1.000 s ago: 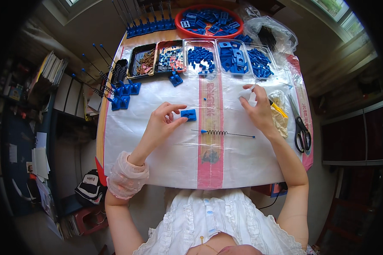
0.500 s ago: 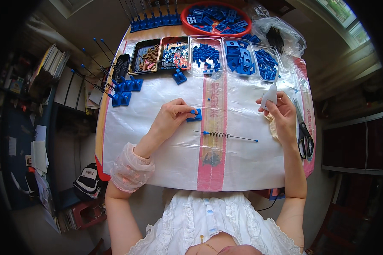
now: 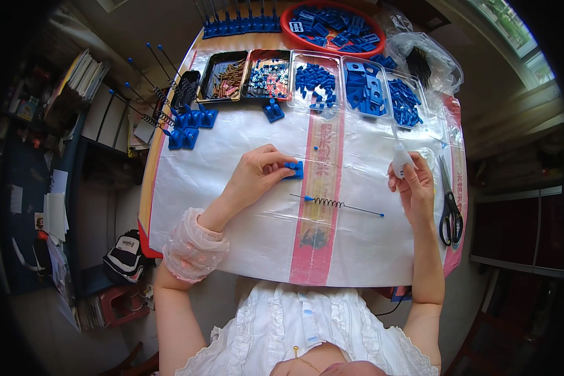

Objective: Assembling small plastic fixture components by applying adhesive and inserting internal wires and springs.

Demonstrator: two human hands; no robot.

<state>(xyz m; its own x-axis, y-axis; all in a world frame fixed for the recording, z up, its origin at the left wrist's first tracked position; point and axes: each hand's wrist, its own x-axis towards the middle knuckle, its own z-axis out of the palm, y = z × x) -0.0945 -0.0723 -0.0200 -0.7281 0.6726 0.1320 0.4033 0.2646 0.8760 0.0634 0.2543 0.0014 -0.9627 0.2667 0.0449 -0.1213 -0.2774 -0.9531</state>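
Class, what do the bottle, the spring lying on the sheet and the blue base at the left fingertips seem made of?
Bottle: probably plastic, smooth, with a milky-white body. Spring: likely metal wire, dark finish, thin even coils. Base: probably moulded plastic, slightly glossy, uniformly blue.

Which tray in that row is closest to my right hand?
The clear tray at the row's right end, holding slim blue pieces; the other four sit leftward, farther from your right hand.
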